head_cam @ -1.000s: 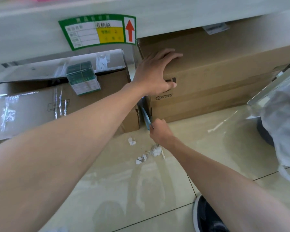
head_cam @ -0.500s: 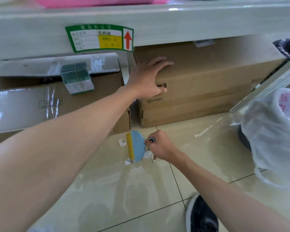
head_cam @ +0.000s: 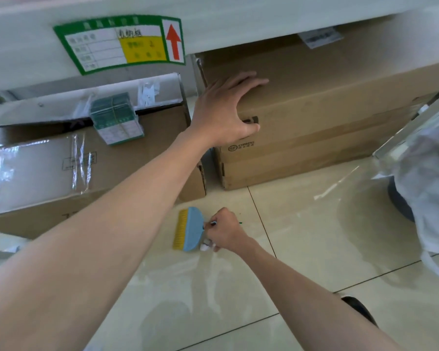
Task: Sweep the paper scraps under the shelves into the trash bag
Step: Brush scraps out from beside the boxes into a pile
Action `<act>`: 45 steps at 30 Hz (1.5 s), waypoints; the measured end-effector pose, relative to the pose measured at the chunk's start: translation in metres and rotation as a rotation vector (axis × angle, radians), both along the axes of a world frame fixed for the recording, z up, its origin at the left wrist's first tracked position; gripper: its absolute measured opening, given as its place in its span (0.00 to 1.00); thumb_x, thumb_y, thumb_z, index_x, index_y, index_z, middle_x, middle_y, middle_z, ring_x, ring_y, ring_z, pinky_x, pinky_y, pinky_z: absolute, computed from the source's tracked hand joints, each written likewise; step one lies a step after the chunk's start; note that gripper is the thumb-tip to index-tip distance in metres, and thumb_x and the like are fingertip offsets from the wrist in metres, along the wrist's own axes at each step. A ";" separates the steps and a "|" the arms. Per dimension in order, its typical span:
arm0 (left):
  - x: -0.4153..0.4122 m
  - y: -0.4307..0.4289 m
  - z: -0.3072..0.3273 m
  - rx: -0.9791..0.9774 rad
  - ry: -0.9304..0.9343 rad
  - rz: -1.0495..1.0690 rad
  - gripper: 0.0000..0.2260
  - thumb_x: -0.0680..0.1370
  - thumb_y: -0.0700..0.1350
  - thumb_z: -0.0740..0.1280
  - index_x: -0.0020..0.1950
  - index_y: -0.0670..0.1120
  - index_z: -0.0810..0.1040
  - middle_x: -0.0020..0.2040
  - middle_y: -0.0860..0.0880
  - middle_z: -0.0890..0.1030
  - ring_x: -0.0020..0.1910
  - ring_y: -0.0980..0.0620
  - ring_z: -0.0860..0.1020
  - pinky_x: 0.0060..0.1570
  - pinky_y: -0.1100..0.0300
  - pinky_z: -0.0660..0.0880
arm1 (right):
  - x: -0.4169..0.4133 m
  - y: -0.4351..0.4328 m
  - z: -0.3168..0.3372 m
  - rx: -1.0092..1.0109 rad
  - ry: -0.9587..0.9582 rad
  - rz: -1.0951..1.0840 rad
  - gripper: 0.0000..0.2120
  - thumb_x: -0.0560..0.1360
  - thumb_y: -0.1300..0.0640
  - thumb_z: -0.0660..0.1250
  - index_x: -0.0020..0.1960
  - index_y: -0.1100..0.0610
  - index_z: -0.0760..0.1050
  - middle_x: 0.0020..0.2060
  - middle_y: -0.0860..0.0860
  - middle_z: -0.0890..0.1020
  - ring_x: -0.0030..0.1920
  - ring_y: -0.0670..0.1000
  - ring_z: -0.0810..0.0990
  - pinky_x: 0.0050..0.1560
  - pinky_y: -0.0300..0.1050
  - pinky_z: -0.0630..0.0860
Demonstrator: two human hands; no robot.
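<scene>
My right hand (head_cam: 224, 231) grips the handle of a small blue brush (head_cam: 192, 229) with yellow bristles, held low over the tiled floor with the bristles facing left. A white paper scrap (head_cam: 206, 247) shows just under the hand, beside the brush. My left hand (head_cam: 226, 112) lies flat with spread fingers on the corner of the right cardboard box (head_cam: 327, 117) under the shelf. The translucent white trash bag (head_cam: 431, 188) hangs at the right edge.
A second, tape-wrapped cardboard box (head_cam: 61, 168) sits under the shelf at left, with a small green packet (head_cam: 115, 117) on it. A narrow gap separates the two boxes. The shelf edge (head_cam: 264, 19) carries a green label. My dark shoe (head_cam: 360, 310) is at bottom right.
The brush has come out of the gap between the boxes and turned flat over the floor. The loose scraps seen earlier are now mostly hidden behind brush and hand. My left hand stays on the box.
</scene>
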State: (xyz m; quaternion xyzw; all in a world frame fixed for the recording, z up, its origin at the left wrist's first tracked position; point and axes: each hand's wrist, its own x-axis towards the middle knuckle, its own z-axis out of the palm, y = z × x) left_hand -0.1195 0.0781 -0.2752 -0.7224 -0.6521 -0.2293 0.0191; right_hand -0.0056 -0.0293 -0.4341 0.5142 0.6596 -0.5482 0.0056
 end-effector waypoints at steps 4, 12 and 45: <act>0.002 -0.001 0.000 -0.001 -0.015 0.009 0.35 0.67 0.62 0.70 0.73 0.64 0.65 0.74 0.60 0.65 0.71 0.52 0.67 0.61 0.58 0.59 | 0.032 0.025 0.000 0.052 -0.071 -0.091 0.14 0.72 0.62 0.66 0.29 0.63 0.71 0.26 0.57 0.75 0.23 0.57 0.80 0.26 0.56 0.81; 0.003 -0.002 0.003 -0.009 -0.029 0.029 0.35 0.67 0.63 0.70 0.73 0.64 0.65 0.74 0.60 0.65 0.71 0.53 0.65 0.61 0.56 0.59 | 0.108 0.089 0.014 0.151 -0.192 -0.083 0.11 0.73 0.61 0.66 0.33 0.64 0.79 0.28 0.54 0.78 0.26 0.57 0.82 0.24 0.47 0.80; 0.141 0.101 0.018 -0.038 0.284 -0.183 0.46 0.69 0.47 0.79 0.79 0.56 0.56 0.80 0.49 0.57 0.78 0.47 0.56 0.68 0.59 0.46 | 0.069 0.049 -0.013 0.022 -0.055 0.105 0.14 0.67 0.56 0.65 0.40 0.67 0.79 0.34 0.60 0.83 0.23 0.56 0.81 0.22 0.47 0.80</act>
